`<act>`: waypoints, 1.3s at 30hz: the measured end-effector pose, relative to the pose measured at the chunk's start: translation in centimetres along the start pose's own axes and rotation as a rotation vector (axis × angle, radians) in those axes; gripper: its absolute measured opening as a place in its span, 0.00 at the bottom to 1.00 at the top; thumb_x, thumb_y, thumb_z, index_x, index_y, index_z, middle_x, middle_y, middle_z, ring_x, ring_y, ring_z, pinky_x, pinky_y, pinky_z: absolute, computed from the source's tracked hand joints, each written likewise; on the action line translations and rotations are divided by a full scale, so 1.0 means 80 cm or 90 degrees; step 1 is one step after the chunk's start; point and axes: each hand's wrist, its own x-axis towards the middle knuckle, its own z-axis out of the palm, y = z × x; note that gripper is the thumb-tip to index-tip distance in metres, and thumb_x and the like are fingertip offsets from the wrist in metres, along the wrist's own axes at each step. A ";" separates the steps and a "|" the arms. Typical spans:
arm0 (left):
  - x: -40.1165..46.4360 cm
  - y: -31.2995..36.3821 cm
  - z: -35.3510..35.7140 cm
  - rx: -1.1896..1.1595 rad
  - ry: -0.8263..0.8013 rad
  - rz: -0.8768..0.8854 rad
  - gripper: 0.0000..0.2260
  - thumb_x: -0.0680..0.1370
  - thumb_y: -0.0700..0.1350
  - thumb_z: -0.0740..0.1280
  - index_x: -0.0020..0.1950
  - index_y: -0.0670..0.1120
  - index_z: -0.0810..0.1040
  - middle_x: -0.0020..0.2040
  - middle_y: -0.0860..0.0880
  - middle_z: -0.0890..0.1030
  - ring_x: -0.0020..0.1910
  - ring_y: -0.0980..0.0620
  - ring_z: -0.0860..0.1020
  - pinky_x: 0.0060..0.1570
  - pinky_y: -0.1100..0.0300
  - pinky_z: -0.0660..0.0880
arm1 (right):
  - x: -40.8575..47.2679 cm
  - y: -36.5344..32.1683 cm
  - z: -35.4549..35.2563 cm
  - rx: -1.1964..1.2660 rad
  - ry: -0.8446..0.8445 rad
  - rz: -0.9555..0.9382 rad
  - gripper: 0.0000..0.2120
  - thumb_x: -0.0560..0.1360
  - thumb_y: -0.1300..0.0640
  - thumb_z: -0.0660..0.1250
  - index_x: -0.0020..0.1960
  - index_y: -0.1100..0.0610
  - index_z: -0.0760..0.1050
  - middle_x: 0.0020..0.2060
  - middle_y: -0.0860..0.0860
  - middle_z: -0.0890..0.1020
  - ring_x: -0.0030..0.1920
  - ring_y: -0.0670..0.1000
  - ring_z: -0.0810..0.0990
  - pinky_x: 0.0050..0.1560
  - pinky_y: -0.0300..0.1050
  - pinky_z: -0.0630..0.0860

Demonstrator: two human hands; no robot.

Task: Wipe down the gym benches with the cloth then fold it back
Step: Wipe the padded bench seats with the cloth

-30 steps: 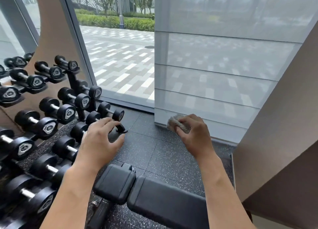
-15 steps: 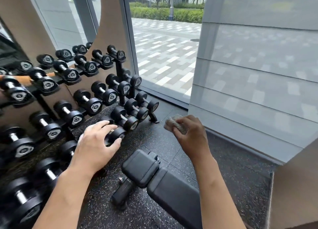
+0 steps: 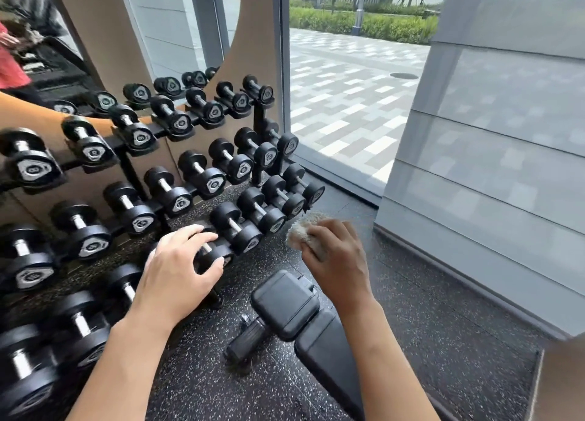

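A black padded gym bench (image 3: pixel 326 354) runs from the bottom centre toward me, with its square end pad (image 3: pixel 285 306) nearest the dumbbells. My right hand (image 3: pixel 338 262) hovers above that end pad, closed around a bunched beige cloth (image 3: pixel 302 229) that sticks out past my fingers. My left hand (image 3: pixel 177 271) is held out to the left of the bench with its fingers spread and slightly curled, holding nothing, over the lowest row of dumbbells.
A three-tier rack of black dumbbells (image 3: pixel 196 180) fills the left, backed by a mirror (image 3: pixel 177 34). A glass wall with a lowered grey blind (image 3: pixel 493 154) stands to the right. Speckled black rubber floor (image 3: pixel 443 325) surrounds the bench.
My view has swung left, so the dumbbell rack fills more of the frame and the bench sits nearer the centre. Both hands keep their pose, the right still holding the cloth.
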 end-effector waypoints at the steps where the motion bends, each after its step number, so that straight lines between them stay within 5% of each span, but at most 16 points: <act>1: -0.002 -0.013 -0.005 -0.002 0.002 -0.008 0.27 0.72 0.63 0.64 0.67 0.55 0.81 0.71 0.53 0.77 0.71 0.46 0.72 0.70 0.39 0.71 | 0.000 -0.011 0.014 0.004 -0.002 -0.010 0.11 0.72 0.56 0.79 0.53 0.58 0.84 0.51 0.48 0.81 0.53 0.51 0.77 0.54 0.43 0.76; 5: -0.015 -0.070 -0.028 -0.014 0.025 -0.037 0.21 0.74 0.57 0.71 0.66 0.54 0.81 0.71 0.52 0.77 0.72 0.46 0.71 0.71 0.41 0.71 | 0.000 -0.066 0.070 0.024 -0.037 -0.055 0.11 0.74 0.54 0.78 0.53 0.58 0.83 0.51 0.50 0.81 0.52 0.53 0.77 0.54 0.50 0.78; 18: -0.069 -0.295 -0.121 0.021 0.096 -0.125 0.25 0.73 0.62 0.64 0.64 0.52 0.82 0.68 0.49 0.79 0.70 0.42 0.72 0.70 0.39 0.71 | 0.014 -0.262 0.243 0.069 -0.171 -0.107 0.10 0.75 0.54 0.73 0.54 0.58 0.83 0.51 0.49 0.81 0.53 0.52 0.78 0.56 0.50 0.78; 26: -0.127 -0.413 -0.192 0.023 0.145 -0.207 0.26 0.73 0.63 0.63 0.66 0.52 0.81 0.70 0.49 0.77 0.72 0.43 0.70 0.72 0.39 0.69 | 0.009 -0.396 0.333 0.112 -0.218 -0.153 0.10 0.76 0.53 0.72 0.54 0.57 0.83 0.50 0.47 0.80 0.52 0.51 0.77 0.53 0.44 0.76; 32: -0.185 -0.482 -0.249 0.043 0.209 -0.284 0.26 0.73 0.61 0.64 0.67 0.51 0.81 0.71 0.49 0.77 0.71 0.43 0.70 0.71 0.39 0.70 | 0.000 -0.491 0.394 0.157 -0.246 -0.209 0.09 0.76 0.54 0.73 0.53 0.56 0.83 0.50 0.46 0.79 0.53 0.48 0.76 0.54 0.30 0.69; 39: -0.245 -0.531 -0.292 0.073 0.275 -0.390 0.24 0.74 0.58 0.67 0.67 0.50 0.81 0.71 0.49 0.77 0.71 0.43 0.70 0.73 0.42 0.69 | -0.009 -0.581 0.449 0.229 -0.301 -0.297 0.09 0.75 0.55 0.73 0.54 0.57 0.84 0.50 0.46 0.80 0.53 0.50 0.77 0.55 0.42 0.76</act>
